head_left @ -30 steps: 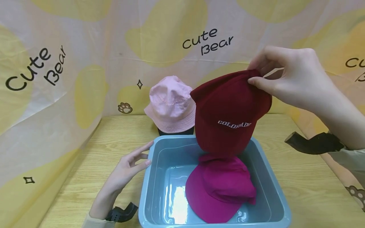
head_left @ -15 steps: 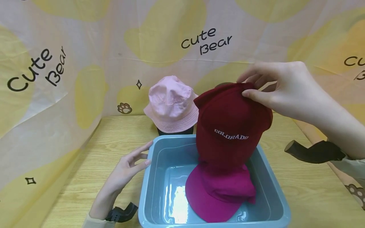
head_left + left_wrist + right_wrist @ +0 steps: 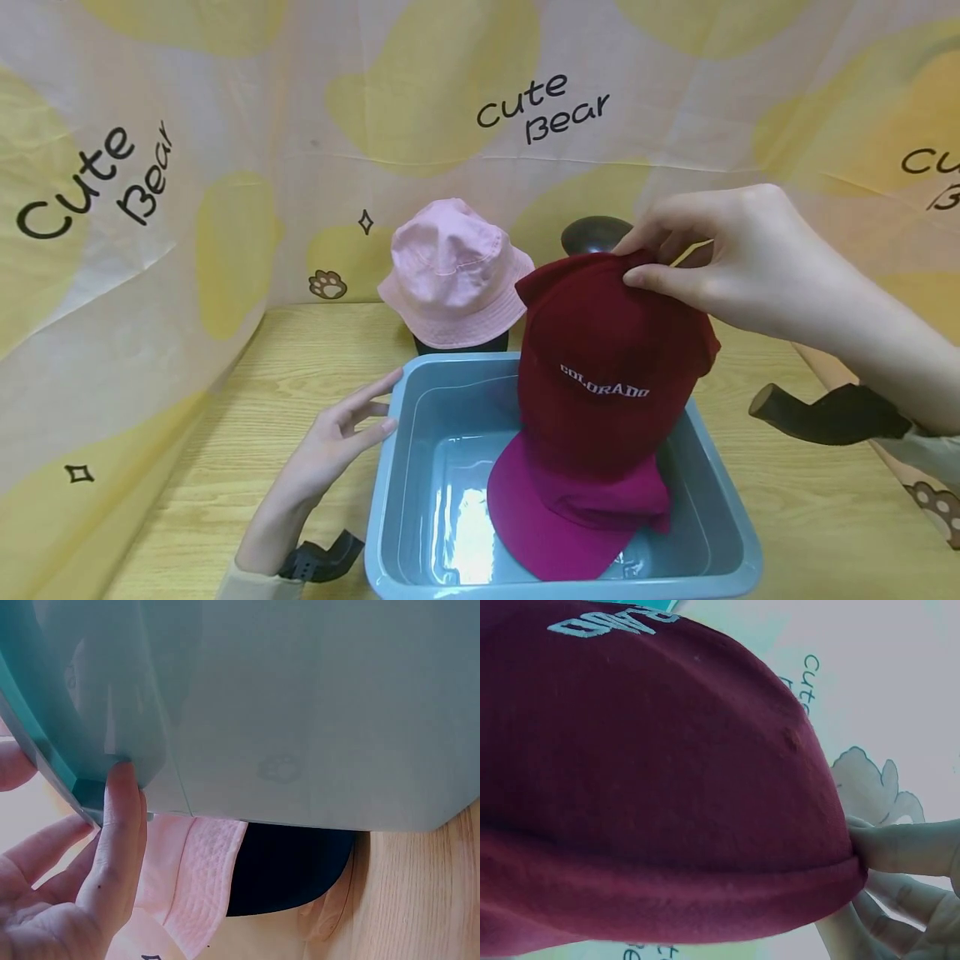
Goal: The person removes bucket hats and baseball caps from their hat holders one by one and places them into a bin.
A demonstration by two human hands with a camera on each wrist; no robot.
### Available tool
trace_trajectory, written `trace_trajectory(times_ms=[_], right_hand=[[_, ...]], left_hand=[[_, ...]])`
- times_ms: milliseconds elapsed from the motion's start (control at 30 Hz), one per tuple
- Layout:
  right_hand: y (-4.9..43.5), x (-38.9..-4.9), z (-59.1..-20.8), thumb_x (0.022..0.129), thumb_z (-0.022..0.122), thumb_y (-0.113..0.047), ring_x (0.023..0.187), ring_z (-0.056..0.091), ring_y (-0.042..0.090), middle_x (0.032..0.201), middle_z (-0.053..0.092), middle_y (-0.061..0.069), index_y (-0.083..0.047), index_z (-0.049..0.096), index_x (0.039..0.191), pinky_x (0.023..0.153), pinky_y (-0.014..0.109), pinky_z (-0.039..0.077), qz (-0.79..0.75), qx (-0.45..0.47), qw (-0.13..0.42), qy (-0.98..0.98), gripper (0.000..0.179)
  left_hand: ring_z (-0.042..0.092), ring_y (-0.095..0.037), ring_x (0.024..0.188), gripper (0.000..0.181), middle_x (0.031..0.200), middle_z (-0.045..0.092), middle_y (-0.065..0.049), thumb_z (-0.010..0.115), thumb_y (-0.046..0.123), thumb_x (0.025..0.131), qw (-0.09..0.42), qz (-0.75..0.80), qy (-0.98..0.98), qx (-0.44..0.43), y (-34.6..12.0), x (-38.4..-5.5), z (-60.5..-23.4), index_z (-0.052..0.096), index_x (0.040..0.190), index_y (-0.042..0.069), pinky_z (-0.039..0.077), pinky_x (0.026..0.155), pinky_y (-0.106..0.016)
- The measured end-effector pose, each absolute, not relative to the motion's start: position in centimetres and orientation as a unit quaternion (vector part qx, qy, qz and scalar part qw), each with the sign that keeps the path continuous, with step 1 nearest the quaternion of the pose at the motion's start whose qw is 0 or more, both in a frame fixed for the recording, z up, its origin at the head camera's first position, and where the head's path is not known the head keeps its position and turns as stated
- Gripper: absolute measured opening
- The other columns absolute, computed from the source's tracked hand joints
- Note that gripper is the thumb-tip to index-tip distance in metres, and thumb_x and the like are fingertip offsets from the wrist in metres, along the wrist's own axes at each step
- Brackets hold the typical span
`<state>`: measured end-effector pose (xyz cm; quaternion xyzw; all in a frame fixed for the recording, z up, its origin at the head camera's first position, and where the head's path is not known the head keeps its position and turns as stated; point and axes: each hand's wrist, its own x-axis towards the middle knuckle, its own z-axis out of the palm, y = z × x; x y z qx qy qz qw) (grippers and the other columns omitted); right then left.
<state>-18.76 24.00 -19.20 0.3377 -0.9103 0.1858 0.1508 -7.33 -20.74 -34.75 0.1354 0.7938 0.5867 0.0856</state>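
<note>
My right hand (image 3: 720, 250) pinches the crown of a dark red baseball cap (image 3: 600, 333), marked COLORADO in white, which hangs brim down over the blue basin (image 3: 381, 500). A magenta cap (image 3: 562, 521) lies inside the basin, its upper part covered by the red cap in the head view. In the right wrist view, thumb and fingers (image 3: 907, 847) grip the red cloth at the crown's top. My left hand (image 3: 337, 437) rests against the basin's left rim with fairly straight fingers; the left wrist view has its fingers (image 3: 116, 832) along the rim.
A pink bucket hat (image 3: 453, 275) sits on a black stand (image 3: 461, 343) behind the basin. Farther right, a black rounded top (image 3: 595, 233) shows behind the red cap. The wooden table (image 3: 315, 342) is backed by a patterned curtain (image 3: 420, 100).
My right hand has lowered the red cap toward the magenta cap, shifting slightly left. The black rounded top behind it has come into view. My left hand stays at the rim.
</note>
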Motion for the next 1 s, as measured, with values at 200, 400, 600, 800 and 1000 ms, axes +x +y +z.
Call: trace_trajectory(times_ms=[200, 400, 600, 800, 1000], right_hand=[[17.9, -11.2, -14.5, 0.078, 0.08, -0.028, 0.073, 0.062, -0.01, 0.079, 0.065, -0.029, -0.043, 0.066, 0.094, 0.067, 0.009, 0.05, 0.196, 0.319, 0.163, -0.913, 0.026], [16.5, -9.9, -14.0, 0.077, 0.08, -0.017, 0.071, 0.06, -0.012, 0.076, 0.064, -0.027, -0.036, 0.064, 0.089, 0.064, 0.01, 0.05, 0.197, 0.326, 0.152, -0.912, 0.028], [16.0, -9.9, -14.8, 0.078, 0.08, -0.023, 0.068, 0.057, -0.015, 0.074, 0.061, -0.03, -0.039, 0.061, 0.086, 0.062, 0.01, 0.046, 0.177, 0.353, 0.154, -0.906, 0.027], [15.4, -9.9, -15.8, 0.075, 0.082, -0.022, 0.068, 0.056, -0.016, 0.075, 0.061, -0.03, -0.035, 0.06, 0.084, 0.06, 0.011, 0.043, 0.164, 0.377, 0.165, -0.897, 0.027], [14.4, -9.3, -16.4, 0.075, 0.081, -0.02, 0.064, 0.055, -0.016, 0.072, 0.059, -0.029, -0.032, 0.059, 0.082, 0.058, 0.011, 0.046, 0.188, 0.381, 0.154, -0.892, 0.026]], left_hand=[[0.056, -0.005, 0.115, 0.056, 0.146, 0.046, -0.002, 0.06, 0.022, 0.095, 0.087, 0.583, 0.797, 0.132, -20.7, -7.4, -34.7, 0.039, 0.147, 0.027, 0.049, 0.093, -0.032], [0.057, -0.006, 0.114, 0.056, 0.146, 0.047, -0.002, 0.06, 0.021, 0.095, 0.084, 0.584, 0.796, 0.133, -20.8, -7.4, -34.7, 0.039, 0.147, 0.027, 0.047, 0.094, -0.04], [0.056, -0.006, 0.115, 0.056, 0.146, 0.046, -0.001, 0.06, 0.021, 0.095, 0.085, 0.588, 0.794, 0.133, -20.8, -7.3, -34.7, 0.039, 0.147, 0.026, 0.048, 0.094, -0.033], [0.055, -0.007, 0.115, 0.056, 0.148, 0.045, 0.0, 0.06, 0.021, 0.095, 0.087, 0.592, 0.791, 0.132, -20.7, -7.3, -34.7, 0.039, 0.147, 0.026, 0.048, 0.093, -0.032], [0.056, -0.007, 0.116, 0.056, 0.147, 0.046, 0.0, 0.06, 0.021, 0.095, 0.085, 0.591, 0.791, 0.132, -20.7, -7.3, -34.7, 0.04, 0.147, 0.026, 0.046, 0.095, -0.04]])
